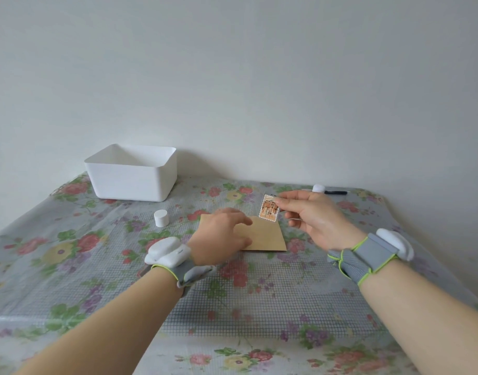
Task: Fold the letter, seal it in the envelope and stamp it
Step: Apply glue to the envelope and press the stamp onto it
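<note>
On the floral table (70, 266), left hand (221, 239) hides half the envelope (267, 236).

Brown envelope (265, 236), orange stamp (268, 208), white bin (132, 180), floral gridded tablecloth (70, 253), perhaps plastic-covered.

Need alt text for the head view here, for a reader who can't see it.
The right hand pinches a postage stamp above the far right corner of a brown envelope, which the left hand holds flat on a floral tablecloth. Behind sit a white bin and a small white cap.
</note>
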`<state>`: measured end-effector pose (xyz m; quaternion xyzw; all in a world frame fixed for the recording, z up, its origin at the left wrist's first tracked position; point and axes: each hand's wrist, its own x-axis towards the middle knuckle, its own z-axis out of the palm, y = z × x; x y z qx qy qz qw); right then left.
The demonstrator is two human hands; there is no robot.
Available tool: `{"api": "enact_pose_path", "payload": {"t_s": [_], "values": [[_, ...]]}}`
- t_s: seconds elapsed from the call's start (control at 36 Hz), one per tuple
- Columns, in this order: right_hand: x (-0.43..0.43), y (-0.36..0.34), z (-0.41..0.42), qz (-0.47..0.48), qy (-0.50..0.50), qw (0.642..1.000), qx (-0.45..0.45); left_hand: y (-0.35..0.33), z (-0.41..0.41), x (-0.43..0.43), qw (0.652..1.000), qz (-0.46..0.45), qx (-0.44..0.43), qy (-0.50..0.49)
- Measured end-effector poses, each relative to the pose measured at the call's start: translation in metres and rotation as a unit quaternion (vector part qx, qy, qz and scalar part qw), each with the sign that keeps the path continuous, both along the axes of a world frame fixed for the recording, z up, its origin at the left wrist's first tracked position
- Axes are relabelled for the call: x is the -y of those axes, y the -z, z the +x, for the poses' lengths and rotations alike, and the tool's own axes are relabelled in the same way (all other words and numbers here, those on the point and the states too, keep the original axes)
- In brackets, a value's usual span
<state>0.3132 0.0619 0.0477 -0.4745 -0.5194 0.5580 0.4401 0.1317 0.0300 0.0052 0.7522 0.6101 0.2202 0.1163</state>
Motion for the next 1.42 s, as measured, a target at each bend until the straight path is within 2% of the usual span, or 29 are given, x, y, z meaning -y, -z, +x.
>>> {"api": "enact_pose_path", "payload": {"t_s": [0.56, 0.86, 1.11, 1.22, 1.42], "values": [[-0.027, 0.026, -0.008, 0.070, 0.035, 0.995, 0.070, 0.008, -0.035, -0.004, 0.998, -0.038, -0.036, 0.034], [-0.044, 0.036, -0.007, 0.090, 0.050, 0.984, 0.143, 0.008, -0.021, -0.016, 0.997, 0.022, -0.072, 0.028], [-0.061, 0.016, -0.008, 0.129, 0.063, 0.978, 0.154, 0.017, -0.015, -0.025, 0.997, 0.060, -0.037, 0.017], [-0.064, 0.019, -0.011, 0.083, 0.026, 0.978, 0.192, 0.020, -0.012, -0.028, 0.994, 0.097, -0.044, 0.005], [-0.065, 0.037, -0.016, 0.035, 0.002, 0.977, 0.213, 0.022, -0.013, -0.027, 0.996, 0.084, -0.038, 0.006]]}}
